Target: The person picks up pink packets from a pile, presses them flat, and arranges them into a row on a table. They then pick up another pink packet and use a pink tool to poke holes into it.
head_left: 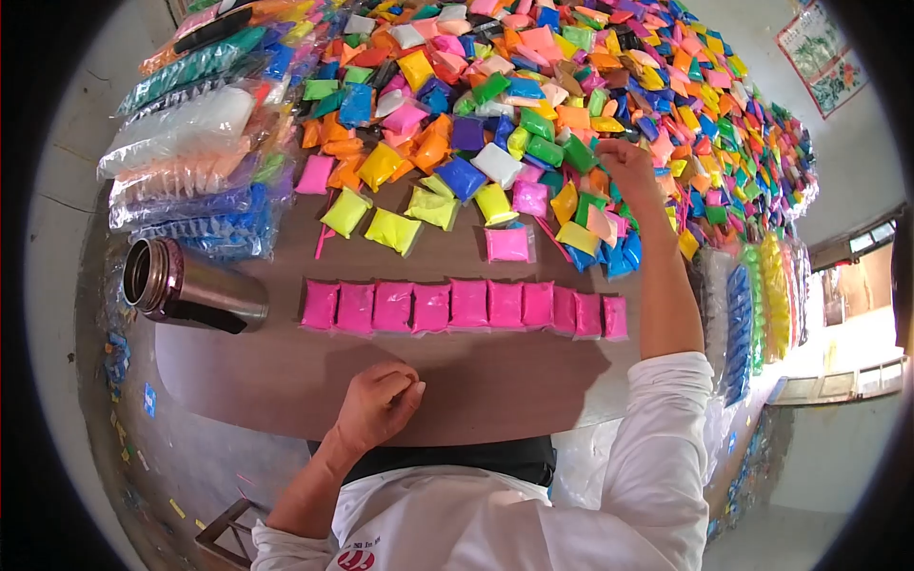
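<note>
My right hand (628, 174) reaches over the near right part of a big heap of coloured packets (571, 114). Its fingers are curled together beside a dark green packet (579, 154), and what they pinch, if anything, is hidden. Near the table's front edge my left hand (381, 404) is closed in a loose fist, with nothing showing in it. Between the hands and the heap lies a straight row of several bright pink packets (468, 305), side by side. A lighter pink packet (507, 245) lies behind the row, and yellow packets (392, 231) lie at the heap's near edge.
An uncapped steel flask (205, 285) stands at the left of the brown table (457, 376). Stacked bags of packets in clear plastic (176, 133) line the left side. More bagged strips (762, 295) hang at the right edge. Litter is scattered on the floor.
</note>
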### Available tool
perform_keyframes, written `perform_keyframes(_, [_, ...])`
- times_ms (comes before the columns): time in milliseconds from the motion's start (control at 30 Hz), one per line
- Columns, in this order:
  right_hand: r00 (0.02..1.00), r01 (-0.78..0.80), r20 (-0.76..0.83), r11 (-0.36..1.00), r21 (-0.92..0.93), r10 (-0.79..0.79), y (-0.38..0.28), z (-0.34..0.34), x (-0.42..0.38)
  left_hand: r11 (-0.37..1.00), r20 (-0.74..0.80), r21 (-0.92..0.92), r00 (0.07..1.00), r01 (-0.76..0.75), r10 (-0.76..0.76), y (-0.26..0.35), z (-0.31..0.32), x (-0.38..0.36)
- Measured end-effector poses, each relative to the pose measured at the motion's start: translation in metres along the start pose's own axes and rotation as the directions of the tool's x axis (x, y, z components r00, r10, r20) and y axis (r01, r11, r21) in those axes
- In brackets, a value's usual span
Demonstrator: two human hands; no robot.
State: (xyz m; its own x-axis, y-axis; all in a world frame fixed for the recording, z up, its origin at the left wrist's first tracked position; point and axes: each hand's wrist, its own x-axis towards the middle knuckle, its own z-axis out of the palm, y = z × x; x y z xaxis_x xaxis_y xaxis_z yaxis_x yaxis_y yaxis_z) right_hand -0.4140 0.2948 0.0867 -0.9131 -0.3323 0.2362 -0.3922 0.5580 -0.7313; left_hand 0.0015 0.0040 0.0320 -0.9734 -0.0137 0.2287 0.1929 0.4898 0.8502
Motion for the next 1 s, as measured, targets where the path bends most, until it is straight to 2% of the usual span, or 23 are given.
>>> perform_keyframes(67, [0.985,-0.066,0.166,0.995,0.078,0.052,-0.003,0.011,-0.005,0.999,0.006,0.005,0.999,0.036,-0.036,0.003,-0.001,0.001])
perform_keyframes(100, [0.985,0.004,0.171,0.996,-0.09,0.012,-0.004,0.019,-0.005,0.999,0.0,0.007,0.999,0.032,-0.032,0.003,0.0,0.001])
perform_keyframes(167, [0.978,0.141,0.199,0.904,-0.403,-0.064,-0.007,0.037,-0.006,1.0,-0.008,0.02,1.0,0.024,-0.024,0.002,0.001,0.001])
perform_keyframes(267, [0.987,0.098,-0.071,0.885,-0.455,-0.146,0.0,0.055,0.004,0.998,-0.022,0.043,0.999,-0.038,0.039,0.001,0.0,0.004])
perform_keyframes(367, [0.968,0.11,-0.156,0.892,-0.439,-0.196,0.024,0.053,0.019,0.998,-0.018,0.055,1.0,-0.022,0.023,0.003,0.0,0.005])
perform_keyframes(467, [0.963,0.166,-0.149,0.932,-0.321,-0.223,0.045,0.039,0.035,0.999,-0.039,0.044,0.999,-0.004,0.006,0.004,0.002,0.004])
perform_keyframes(667, [0.98,0.101,-0.164,0.991,-0.085,-0.114,0.06,0.032,0.048,0.995,-0.053,0.086,0.998,0.049,-0.044,0.009,0.004,0.003])
perform_keyframes(767, [0.972,-0.183,-0.099,0.95,0.252,0.213,0.032,0.033,0.043,0.992,-0.074,0.121,0.997,0.037,-0.028,0.004,0.008,0.001])
perform_keyframes(867, [0.99,-0.139,-0.005,0.96,0.245,0.144,-0.008,0.045,0.031,0.98,-0.102,0.188,0.994,0.057,-0.038,0.002,0.013,-0.001])
perform_keyframes(900, [0.995,0.064,-0.083,0.98,0.188,-0.05,-0.013,0.059,0.032,0.975,-0.108,0.218,0.994,0.045,-0.022,0.002,0.014,-0.002])
perform_keyframes(1000, [0.957,0.179,-0.223,0.983,-0.04,-0.184,-0.037,0.078,0.028,0.958,-0.11,0.288,0.993,-0.002,0.035,0.003,0.018,-0.001])
